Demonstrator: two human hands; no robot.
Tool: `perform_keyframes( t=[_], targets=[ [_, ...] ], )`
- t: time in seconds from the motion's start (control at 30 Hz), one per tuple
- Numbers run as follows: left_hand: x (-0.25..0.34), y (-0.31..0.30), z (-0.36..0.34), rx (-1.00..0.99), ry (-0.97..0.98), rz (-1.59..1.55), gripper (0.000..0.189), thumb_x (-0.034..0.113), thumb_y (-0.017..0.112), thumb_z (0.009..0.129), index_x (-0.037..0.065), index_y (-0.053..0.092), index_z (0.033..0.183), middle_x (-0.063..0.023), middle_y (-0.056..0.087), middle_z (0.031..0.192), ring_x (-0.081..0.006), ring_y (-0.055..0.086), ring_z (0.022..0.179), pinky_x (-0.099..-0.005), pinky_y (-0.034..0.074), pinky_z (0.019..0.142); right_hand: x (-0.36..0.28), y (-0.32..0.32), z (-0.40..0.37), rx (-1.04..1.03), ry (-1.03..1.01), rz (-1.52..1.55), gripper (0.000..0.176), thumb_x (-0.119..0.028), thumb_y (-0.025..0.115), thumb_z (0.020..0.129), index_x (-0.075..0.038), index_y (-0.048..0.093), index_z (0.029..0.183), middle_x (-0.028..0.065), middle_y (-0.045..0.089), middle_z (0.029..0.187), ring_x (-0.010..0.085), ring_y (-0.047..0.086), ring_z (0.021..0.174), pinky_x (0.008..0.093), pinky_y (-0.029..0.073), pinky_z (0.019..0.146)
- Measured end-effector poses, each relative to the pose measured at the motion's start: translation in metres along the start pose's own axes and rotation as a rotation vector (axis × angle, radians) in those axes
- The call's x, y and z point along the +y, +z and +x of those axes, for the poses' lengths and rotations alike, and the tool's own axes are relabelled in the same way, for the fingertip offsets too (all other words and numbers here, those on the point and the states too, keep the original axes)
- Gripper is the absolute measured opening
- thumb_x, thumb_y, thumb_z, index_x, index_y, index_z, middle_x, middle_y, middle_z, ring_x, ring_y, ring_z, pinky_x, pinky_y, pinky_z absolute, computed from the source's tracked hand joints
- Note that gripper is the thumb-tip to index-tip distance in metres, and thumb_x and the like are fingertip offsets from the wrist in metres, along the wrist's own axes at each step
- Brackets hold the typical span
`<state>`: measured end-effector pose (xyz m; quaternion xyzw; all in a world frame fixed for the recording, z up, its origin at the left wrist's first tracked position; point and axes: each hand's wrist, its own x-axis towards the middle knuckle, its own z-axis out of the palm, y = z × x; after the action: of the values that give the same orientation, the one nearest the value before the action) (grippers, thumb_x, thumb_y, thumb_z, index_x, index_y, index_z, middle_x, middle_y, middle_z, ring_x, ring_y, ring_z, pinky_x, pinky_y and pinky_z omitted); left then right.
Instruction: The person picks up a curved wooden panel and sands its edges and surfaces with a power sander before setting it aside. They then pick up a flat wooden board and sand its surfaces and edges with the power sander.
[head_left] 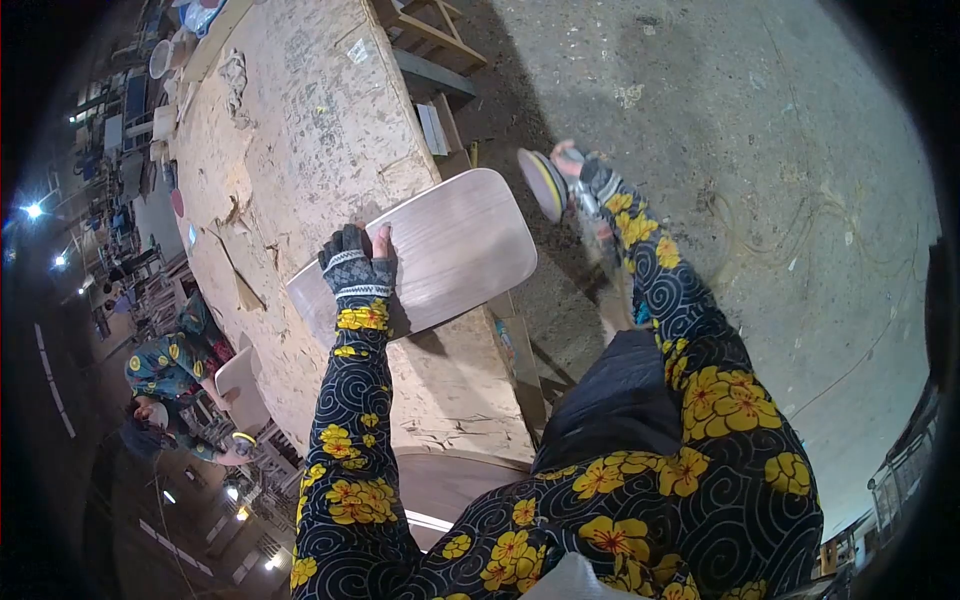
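A wooden board point(465, 250) with rounded corners lies on the worktable and juts out past its edge. My left hand point(358, 262), in a dark patterned fingerless glove, grips the board at its far edge, with the thumb on the top face and the fingers bent at the rim. Off the board's right end, my right hand point(590, 178) holds a disc sander point(545, 187) in the air. The sander is tilted, its round pad turned toward the board and apart from it. The right hand is slightly blurred, and its fingers are partly hidden.
The worn worktable point(300, 120) has torn, peeling patches. Nearer me lies another wooden piece point(455, 480). Wooden frames point(435, 35) stand beyond the table. A hose point(740, 235) trails over the concrete floor. At left, a co-worker point(165, 385) handles another board point(243, 392) and sander point(243, 440).
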<state>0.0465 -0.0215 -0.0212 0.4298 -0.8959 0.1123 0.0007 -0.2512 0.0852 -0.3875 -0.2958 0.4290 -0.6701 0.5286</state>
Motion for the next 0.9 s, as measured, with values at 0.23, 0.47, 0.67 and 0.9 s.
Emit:
perform_keyframes(
  t=[0.23,0.47,0.67,0.9],
  targets=[
    [0.01,-0.013,0.003,-0.048,-0.015,0.017,0.042,0.039,0.059,0.09,0.002,0.063,0.109,-0.0183,0.063,0.096,-0.0373,0.057,0.094,-0.0482,0.041,0.086,-0.21,0.08,0.017,-0.134,0.12,-0.34,0.034,-0.021,0.082,0.074,-0.015,0.06,0.1,0.0017,0.061,0.085,0.013,0.06,0.077,0.032,0.051,0.061],
    [0.007,-0.009,0.003,-0.067,-0.007,0.05,0.045,0.042,0.056,0.091,0.002,0.064,0.112,-0.0187,0.063,0.1,-0.0376,0.057,0.097,-0.0485,0.041,0.088,-0.085,0.057,0.03,-0.106,0.328,-0.056,0.045,-0.04,0.085,0.073,-0.014,0.062,0.101,0.0074,0.064,0.087,0.0191,0.065,0.075,0.0363,0.053,0.048],
    [0.002,-0.001,0.001,-0.015,-0.002,-0.008,0.043,0.044,0.061,0.088,0.004,0.064,0.106,-0.0179,0.063,0.097,-0.037,0.057,0.095,-0.0496,0.041,0.088,-0.07,0.073,-0.041,0.032,0.468,-0.107,0.029,-0.038,0.076,0.08,-0.011,0.067,0.085,0.0048,0.065,0.077,0.0185,0.061,0.07,0.0373,0.053,0.066],
    [0.008,-0.007,0.002,-0.019,-0.023,0.0,0.053,0.05,0.056,0.09,0.0,0.063,0.108,-0.0237,0.062,0.1,-0.0429,0.056,0.097,-0.0514,0.042,0.087,-0.081,0.067,-0.047,0.125,0.084,0.2,0.022,-0.022,0.077,0.083,-0.012,0.064,0.097,0.0024,0.064,0.087,0.0172,0.062,0.075,0.0332,0.052,0.066]
  ],
)
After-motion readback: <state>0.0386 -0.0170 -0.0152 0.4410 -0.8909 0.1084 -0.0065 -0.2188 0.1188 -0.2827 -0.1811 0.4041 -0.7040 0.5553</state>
